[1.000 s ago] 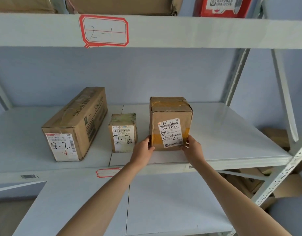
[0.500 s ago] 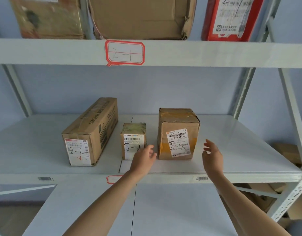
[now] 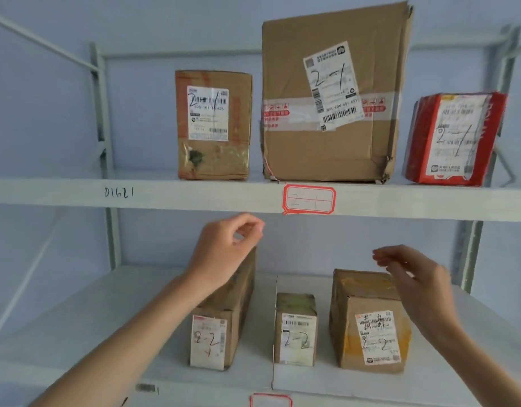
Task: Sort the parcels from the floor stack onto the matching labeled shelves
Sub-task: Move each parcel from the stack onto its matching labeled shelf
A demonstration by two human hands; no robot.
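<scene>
My hands, left (image 3: 224, 254) and right (image 3: 420, 277), have lifted off the right box (image 3: 368, 321), both loose and empty, leaving it label-out on its matching 2-2 shelf (image 3: 447, 374).

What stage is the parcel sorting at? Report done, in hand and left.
Done: three brown cardboard parcels marked 2-2 stand on the lower white metal shelf; three marked 2-1 stand above. In hand: nothing; left hand and right hand are empty. Left: floor stack unseen.

Left hand (image 3: 224, 254), right hand (image 3: 417, 277) (raised, empty)
</scene>
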